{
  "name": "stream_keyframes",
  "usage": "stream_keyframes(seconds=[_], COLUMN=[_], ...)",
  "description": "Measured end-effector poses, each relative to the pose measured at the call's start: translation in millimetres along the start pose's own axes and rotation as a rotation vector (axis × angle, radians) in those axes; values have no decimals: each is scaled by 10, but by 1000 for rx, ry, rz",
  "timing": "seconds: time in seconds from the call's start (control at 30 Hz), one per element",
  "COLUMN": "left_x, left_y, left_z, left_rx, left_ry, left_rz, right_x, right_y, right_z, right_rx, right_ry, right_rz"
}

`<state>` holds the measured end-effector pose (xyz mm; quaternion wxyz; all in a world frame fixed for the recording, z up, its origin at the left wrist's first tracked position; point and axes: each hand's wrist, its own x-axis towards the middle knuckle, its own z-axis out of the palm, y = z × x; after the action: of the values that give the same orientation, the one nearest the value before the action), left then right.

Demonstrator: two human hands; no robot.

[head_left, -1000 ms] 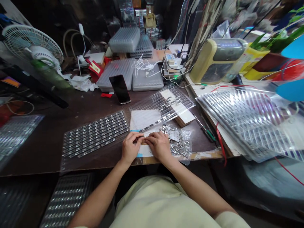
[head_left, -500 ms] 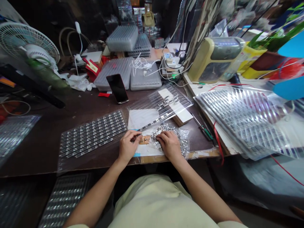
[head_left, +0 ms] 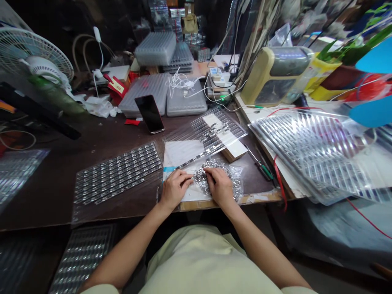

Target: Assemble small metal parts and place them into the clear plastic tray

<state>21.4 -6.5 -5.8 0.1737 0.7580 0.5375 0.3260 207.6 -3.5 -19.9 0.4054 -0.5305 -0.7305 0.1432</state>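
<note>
A dark brown bench (head_left: 113, 130) fills the middle, its front edge worn to a pale brown near the person. A cream-cased machine (head_left: 259, 79) stands on a white surface to the right, near a stack of clear ribbed trays (head_left: 315, 157); a white fan (head_left: 45, 67) stands at the far left. Towards the back, tangled white cables (head_left: 179, 83) lie over flat clear boxes (head_left: 200, 106), and a dark-screened phone (head_left: 149, 114) leans upright in front of them. On the left of the bench lies a tray full of small dark-and-silver parts (head_left: 119, 173); a part-filled clear tray (head_left: 185, 132) slants across a white sheet (head_left: 180, 152). A screwdriver (head_left: 266, 172) lies right of the clear bag (head_left: 238, 188), which spreads open under a heap of small shiny metal pieces (head_left: 200, 173), directly before the person. Both forearms reach in from below, palms down. The left hand (head_left: 174, 188) has its thumb and forefinger drawn nearly together by the heap's left edge; the right hand (head_left: 221, 187) rests over the heap, fingers bent down into it. Whether either grips a piece, I cannot tell.
</note>
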Motion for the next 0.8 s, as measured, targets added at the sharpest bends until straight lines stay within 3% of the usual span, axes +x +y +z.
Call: stream_keyframes(seconds=[0.43,0.53,0.63,0.8], left_x=[14,40,21,-205], left_y=[-32,-114,-307,-630], left_z=[5,-126,-351,-681], left_rx=[-64,-47,150,426], left_ry=[2,109,226,314], left_rz=[7,-35,-99,-193], right_x=[13,38,67,94], right_y=[-21,-110,-222,-318], right_z=[-17,-26,36,242], right_rx=[-4,2,10,-97], right_ry=[14,7,-72,-161], right_rz=[-4,-35,-45,-69])
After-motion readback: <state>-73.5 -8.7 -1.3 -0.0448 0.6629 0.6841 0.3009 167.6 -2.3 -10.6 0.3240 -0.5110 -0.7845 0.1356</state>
